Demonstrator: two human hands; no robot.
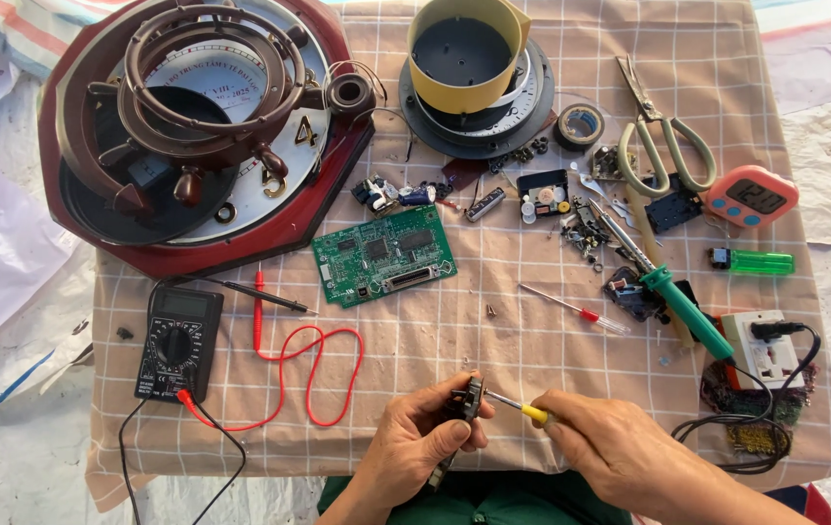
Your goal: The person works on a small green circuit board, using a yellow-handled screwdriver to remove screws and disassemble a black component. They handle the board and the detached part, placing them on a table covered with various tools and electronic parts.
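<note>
Left hand (425, 437) gripping small dark part (472, 397), right hand (610, 442) holding screwdriver (518, 406), multimeter (179, 342) (red lead trailing) nearby

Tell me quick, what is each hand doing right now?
Left hand: closed around a small dark part.
Right hand: closed on a yellow-handled screwdriver, its tip at the part.

Small dark part (471, 399) held above table edge; yellow-handled screwdriver (518, 408) tip touching it.
</note>
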